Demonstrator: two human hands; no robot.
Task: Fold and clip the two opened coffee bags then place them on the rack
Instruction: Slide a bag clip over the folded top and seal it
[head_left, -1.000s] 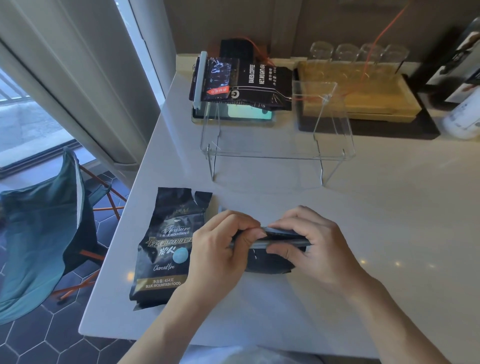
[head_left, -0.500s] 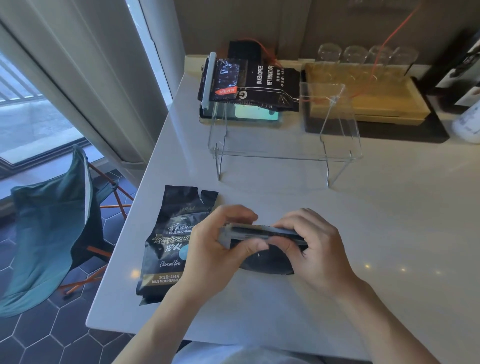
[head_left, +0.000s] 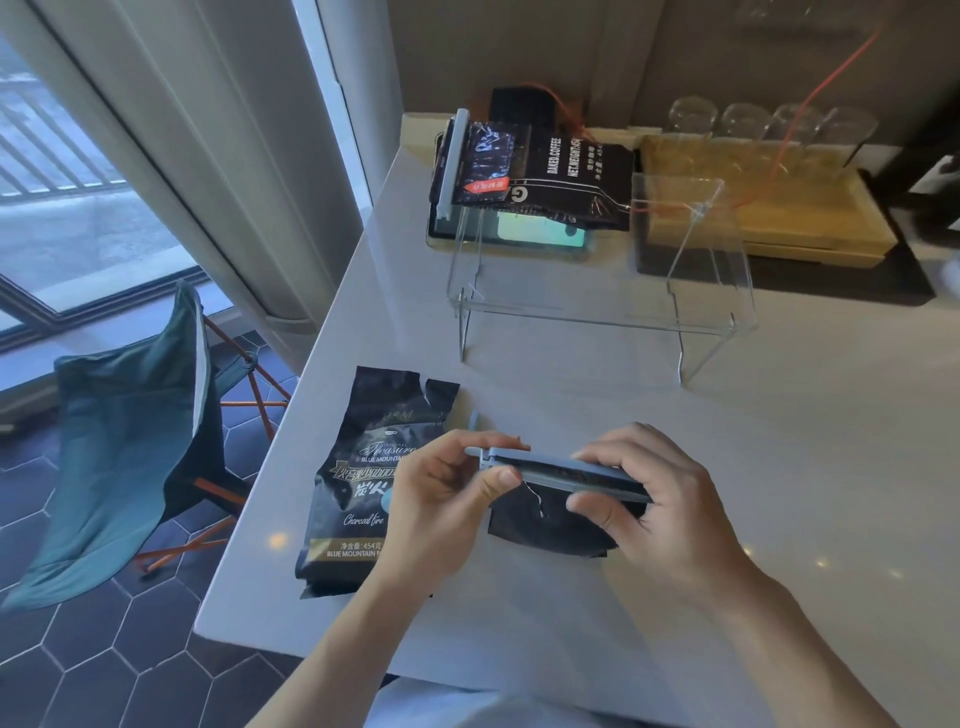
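Note:
A small black coffee bag (head_left: 550, 525) lies in front of me with its top folded under a long grey-blue sealing clip (head_left: 566, 470). My left hand (head_left: 441, 499) pinches the clip's hinge end. My right hand (head_left: 649, 499) squeezes the clip's other end around the fold. A larger black Blue Mountain bag (head_left: 353, 483) lies flat at the left, its torn top open. On the clear acrylic rack (head_left: 597, 322) at the back rests a black clipped bag (head_left: 550, 176) with its own grey clip (head_left: 452, 161).
The white table's left edge (head_left: 291, 415) drops to a tiled floor with a green folding chair (head_left: 130, 447). A wooden tray (head_left: 753, 208) with upturned glasses (head_left: 769, 124) stands behind the rack. An orange cable (head_left: 810, 109) hangs above it.
My hands have lifted the clip end of the small bag slightly and the clip's two arms have come together over the fold. My view has shifted a little.

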